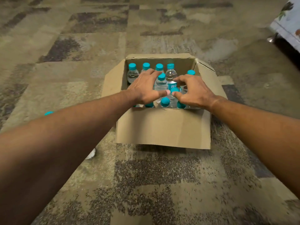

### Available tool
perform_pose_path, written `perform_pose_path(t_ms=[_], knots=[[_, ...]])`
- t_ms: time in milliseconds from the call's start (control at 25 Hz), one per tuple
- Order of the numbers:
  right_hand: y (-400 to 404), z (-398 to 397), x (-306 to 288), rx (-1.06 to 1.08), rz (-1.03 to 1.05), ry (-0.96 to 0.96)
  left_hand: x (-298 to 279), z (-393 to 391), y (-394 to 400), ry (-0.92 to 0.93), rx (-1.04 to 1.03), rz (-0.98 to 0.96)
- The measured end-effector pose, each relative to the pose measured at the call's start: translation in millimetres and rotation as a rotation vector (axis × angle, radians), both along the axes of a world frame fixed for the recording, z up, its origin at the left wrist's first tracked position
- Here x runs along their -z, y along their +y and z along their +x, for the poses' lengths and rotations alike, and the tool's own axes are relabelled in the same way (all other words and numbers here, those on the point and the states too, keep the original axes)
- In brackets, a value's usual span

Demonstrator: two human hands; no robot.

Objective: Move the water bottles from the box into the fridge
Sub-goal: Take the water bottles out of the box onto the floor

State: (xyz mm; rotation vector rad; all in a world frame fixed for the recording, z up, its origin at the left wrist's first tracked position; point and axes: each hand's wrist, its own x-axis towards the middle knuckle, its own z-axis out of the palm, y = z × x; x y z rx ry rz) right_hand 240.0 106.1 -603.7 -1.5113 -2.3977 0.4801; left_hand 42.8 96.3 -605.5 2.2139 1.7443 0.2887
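Note:
An open cardboard box (pixel 162 127) stands on the carpet and holds several clear water bottles (pixel 133 73) with teal caps, all upright. My left hand (pixel 144 88) reaches into the box from the left. Its fingers are spread over the bottles, and its thumb lies beside one bottle (pixel 160 83) in the middle. My right hand (pixel 193 91) comes in from the right with fingers loosely curved. Its thumb and forefinger lie on either side of a teal cap (pixel 175 90) without closing on it. Neither hand lifts a bottle. No fridge is in view.
Patterned brown carpet (pixel 81 46) surrounds the box. A teal cap (pixel 48 113) shows on the floor behind my left forearm. A small white object (pixel 91 154) lies under that arm. A piece of furniture with floral fabric (pixel 287 25) stands at the upper right.

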Motion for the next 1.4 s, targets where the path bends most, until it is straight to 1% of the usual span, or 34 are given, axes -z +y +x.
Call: perform_pose_path(t_ms=[280, 520, 600, 680, 800, 1080, 1240, 1400], knots=[[17, -2, 18, -0.050, -0.119, 0.067, 16, 21, 48, 0.029, -0.083, -0.009], [18, -4, 19, -0.032, -0.090, 0.099, 27, 25, 64, -0.156, -0.252, 0.030], [16, -3, 20, -0.005, -0.078, 0.130, 28, 24, 63, -0.209, -0.277, 0.029], [14, -3, 17, 0.029, -0.056, 0.176, 23, 22, 61, -0.223, -0.277, 0.043], [13, -6, 2, 0.087, -0.044, 0.291, 5, 13, 56, -0.311, -0.283, 0.073], [12, -21, -59, 0.118, -0.058, 0.525, -76, -29, 36, -0.556, -0.299, 0.189], [0, -49, -94, 0.039, -0.003, 0.583, -116, -67, 8, -0.576, -0.287, 0.255], [-21, -88, -114, -0.073, -0.016, 0.614, -136, -110, -27, -0.568, -0.314, 0.265]])
